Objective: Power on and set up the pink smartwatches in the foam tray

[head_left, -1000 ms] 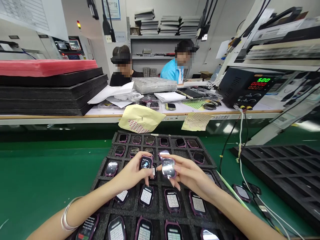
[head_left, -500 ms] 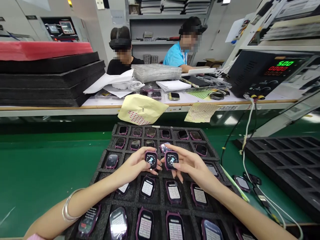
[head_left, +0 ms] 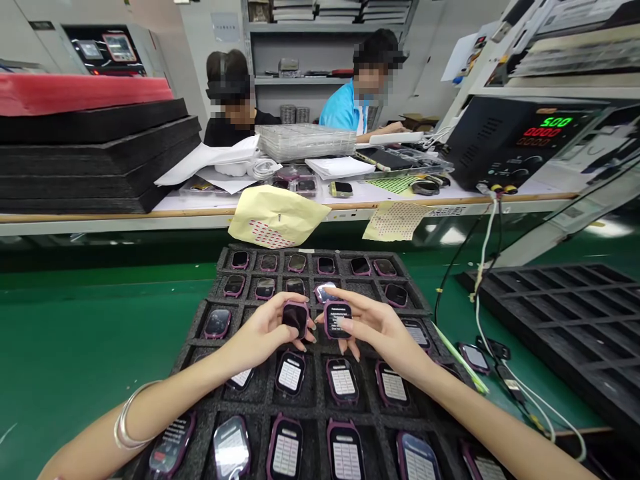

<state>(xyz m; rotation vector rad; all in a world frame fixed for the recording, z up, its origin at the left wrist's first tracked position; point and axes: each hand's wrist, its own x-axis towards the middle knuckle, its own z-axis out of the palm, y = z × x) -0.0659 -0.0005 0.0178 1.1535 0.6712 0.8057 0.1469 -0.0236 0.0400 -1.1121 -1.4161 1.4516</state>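
Note:
My left hand point(head_left: 277, 327) is closed around a purple-framed smartwatch point(head_left: 295, 316) whose screen is dark, with the thumb on its lower edge. Close beside it, my right hand point(head_left: 367, 323) grips a second purple smartwatch point(head_left: 338, 319); its screen shows lines of white text, and the thumb rests on the glass. Both watch bodies are without straps and are held above a black foam tray point(head_left: 313, 343). In the tray's compartments lie several more such watches, many in the near rows with a white grid lit on screen, those at the back dark.
Stacked black foam trays point(head_left: 90, 160) stand at the left under a red sheet. A power supply point(head_left: 525, 143) sits on the shelf at the right, its cables hanging to the green table point(head_left: 100, 333). Another foam tray point(head_left: 560, 320) lies at right. Two people work behind the shelf.
The left watch's screen has gone from a clock face to dark. On the right watch, the clock face has given way to a text list. Both hands keep their hold.

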